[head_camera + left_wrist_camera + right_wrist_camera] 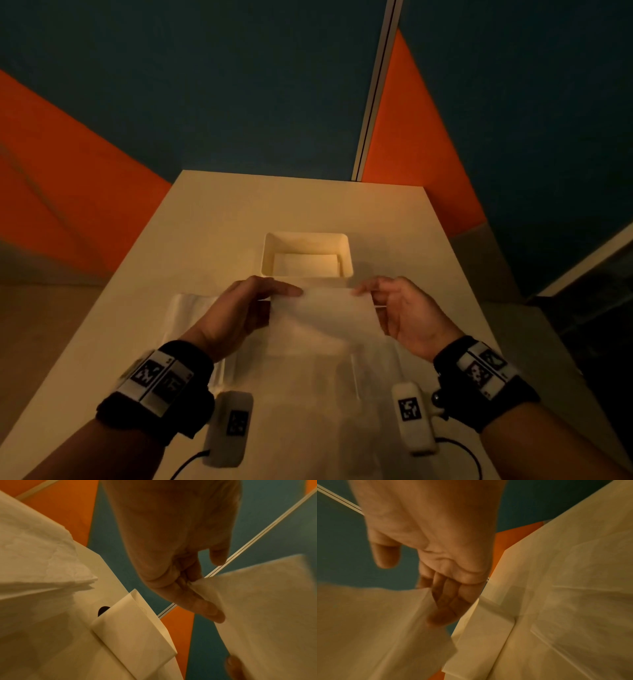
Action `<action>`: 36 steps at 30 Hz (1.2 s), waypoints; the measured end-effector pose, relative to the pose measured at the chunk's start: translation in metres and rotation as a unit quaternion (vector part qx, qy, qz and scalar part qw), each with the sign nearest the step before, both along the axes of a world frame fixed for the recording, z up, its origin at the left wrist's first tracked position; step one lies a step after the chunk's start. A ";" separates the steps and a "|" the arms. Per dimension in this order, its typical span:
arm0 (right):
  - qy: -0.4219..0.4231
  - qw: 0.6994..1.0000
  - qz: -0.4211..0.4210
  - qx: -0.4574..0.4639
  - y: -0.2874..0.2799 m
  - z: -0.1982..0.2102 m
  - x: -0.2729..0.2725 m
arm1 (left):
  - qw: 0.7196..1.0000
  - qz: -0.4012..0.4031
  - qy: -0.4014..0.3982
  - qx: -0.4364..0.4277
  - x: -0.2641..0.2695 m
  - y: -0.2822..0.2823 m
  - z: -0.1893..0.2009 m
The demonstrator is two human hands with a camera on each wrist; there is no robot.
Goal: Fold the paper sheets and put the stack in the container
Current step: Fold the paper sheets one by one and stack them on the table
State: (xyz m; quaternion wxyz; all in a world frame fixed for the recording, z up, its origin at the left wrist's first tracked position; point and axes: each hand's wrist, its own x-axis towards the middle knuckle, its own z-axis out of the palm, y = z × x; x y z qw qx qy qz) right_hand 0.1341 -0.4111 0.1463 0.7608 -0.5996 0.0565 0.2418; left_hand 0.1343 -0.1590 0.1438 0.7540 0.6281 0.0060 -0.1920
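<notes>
White tissue-thin paper sheet (pixel 322 308), at the centre of the head view, is held raised over the table (pixel 212 219). The left hand (pixel 239 308) pinches its upper left corner, forefinger laid along the top edge; the left wrist view shows that corner caught between fingers and thumb. The right hand (pixel 404 308) pinches the upper right corner, the other fingers (pixel 447 605) loosely curled behind the sheet. The lower part of the sheet lies on or close above the table; which is not clear.

The step in hand appears to be a fold of a single sheet. The next move probably calls for carrying the top edge down toward the bottom of the frame, matching corners, then pressing a crease.

The container (pixel 346 240), an open white box, stands just above the hands and already holds folded paper (pixel 305 263). A stack of unfolded sheets (pixel 191 308) lies at centre left, partly under the left wrist. Bare tabletop on both sides leaves room; the container's near rim is close to the raised edge and could catch it.
</notes>
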 end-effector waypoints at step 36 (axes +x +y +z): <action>-0.048 0.706 0.180 -0.684 -0.048 -0.108 0.003 | 0.903 0.127 0.000 0.411 -0.040 0.105 -0.037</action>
